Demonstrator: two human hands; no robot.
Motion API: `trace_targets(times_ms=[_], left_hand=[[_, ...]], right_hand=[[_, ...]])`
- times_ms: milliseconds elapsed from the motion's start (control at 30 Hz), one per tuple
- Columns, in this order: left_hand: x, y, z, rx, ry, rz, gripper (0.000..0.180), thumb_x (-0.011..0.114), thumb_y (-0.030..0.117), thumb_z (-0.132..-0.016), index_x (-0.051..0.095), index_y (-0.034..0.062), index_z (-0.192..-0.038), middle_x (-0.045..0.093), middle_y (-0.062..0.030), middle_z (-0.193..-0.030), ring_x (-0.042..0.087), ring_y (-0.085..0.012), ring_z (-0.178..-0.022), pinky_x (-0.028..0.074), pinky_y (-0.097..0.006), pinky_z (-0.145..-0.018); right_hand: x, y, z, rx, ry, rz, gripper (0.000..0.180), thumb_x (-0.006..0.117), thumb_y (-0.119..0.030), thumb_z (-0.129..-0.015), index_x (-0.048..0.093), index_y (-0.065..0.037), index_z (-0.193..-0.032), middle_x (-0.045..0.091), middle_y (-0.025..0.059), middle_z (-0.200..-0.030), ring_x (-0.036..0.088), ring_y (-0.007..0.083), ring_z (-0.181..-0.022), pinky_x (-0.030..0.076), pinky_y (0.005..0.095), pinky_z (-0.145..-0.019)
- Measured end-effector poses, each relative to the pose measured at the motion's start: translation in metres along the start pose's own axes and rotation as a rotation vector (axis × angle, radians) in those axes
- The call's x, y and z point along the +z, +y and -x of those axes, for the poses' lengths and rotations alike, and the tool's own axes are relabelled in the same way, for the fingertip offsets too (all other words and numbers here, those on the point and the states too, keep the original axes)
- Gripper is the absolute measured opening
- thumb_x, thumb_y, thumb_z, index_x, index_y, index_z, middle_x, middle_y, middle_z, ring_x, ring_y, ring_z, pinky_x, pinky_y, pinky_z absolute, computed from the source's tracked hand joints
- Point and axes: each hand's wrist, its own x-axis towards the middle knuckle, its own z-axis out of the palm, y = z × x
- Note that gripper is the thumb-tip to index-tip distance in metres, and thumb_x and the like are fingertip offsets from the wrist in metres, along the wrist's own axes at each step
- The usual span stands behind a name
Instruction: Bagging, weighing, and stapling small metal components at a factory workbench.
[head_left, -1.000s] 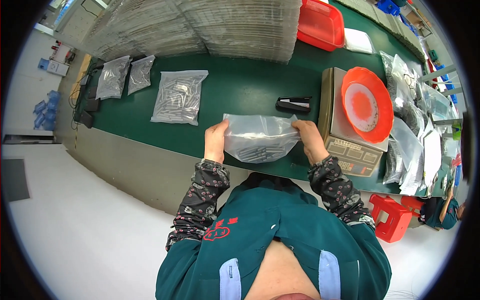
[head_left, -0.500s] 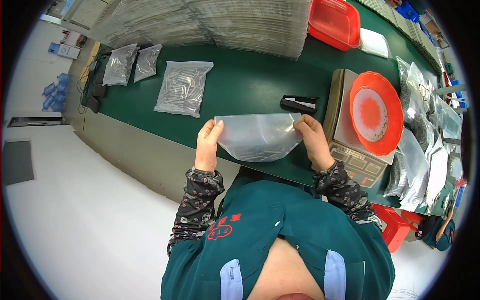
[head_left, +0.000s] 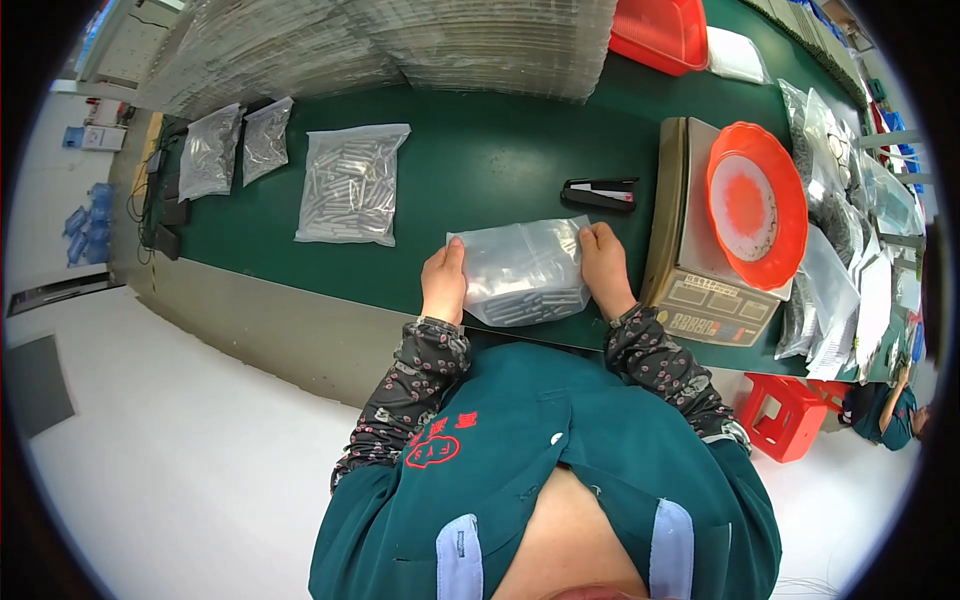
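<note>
A clear plastic bag with several grey metal pins gathered along its lower part is held between my hands near the table's front edge. My left hand grips the bag's left side, thumb on top. At the opposite side, my right hand pinches the upper right corner. Just beyond the bag lies a black stapler. To the right stands a weighing scale carrying an orange-red plastic dish. Another filled bag of metal pins rests flat on the table to the left.
Two more filled bags lie at the far left of the green table. Tall stacked sheets rise at the back. A red basket sits behind the scale, filled bags crowd the right, and red stools stand below.
The bag's top edge was stretched wide and straight; now its sides are closer together and the bag looks fuller. My left hand has shifted right, and the whole view has tilted slightly.
</note>
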Motion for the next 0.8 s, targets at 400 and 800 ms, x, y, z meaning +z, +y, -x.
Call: trace_targets(times_ms=[400, 800], left_hand=[[-0.011, 0.025, 0.005, -0.161, -0.201, 0.110, 0.030, 0.047, 0.026, -0.089, 0.058, -0.0017, -0.092, 0.059, -0.0024, -0.082, 0.052, -0.0081, -0.075, 0.040, -0.022, -0.068], [-0.024, 0.050, 0.021, -0.181, -0.224, 0.147, 0.021, 0.055, 0.019, -0.081, 0.060, -0.0015, -0.082, 0.058, -0.0008, -0.075, 0.049, -0.0085, -0.069, 0.037, -0.022, -0.067]], right_hand=[[-0.035, -0.030, -0.010, 0.290, -0.305, -0.473, 0.019, 0.048, -0.021, -0.087, 0.053, -0.007, -0.075, 0.047, -0.0049, -0.063, 0.040, 0.0030, -0.057, 0.030, 0.0199, -0.049], [-0.054, -0.054, 0.003, 0.344, -0.390, -0.495, 0.025, 0.053, -0.016, -0.082, 0.050, -0.007, -0.059, 0.041, -0.0073, -0.054, 0.036, 0.0029, -0.050, 0.027, 0.0206, -0.047]])
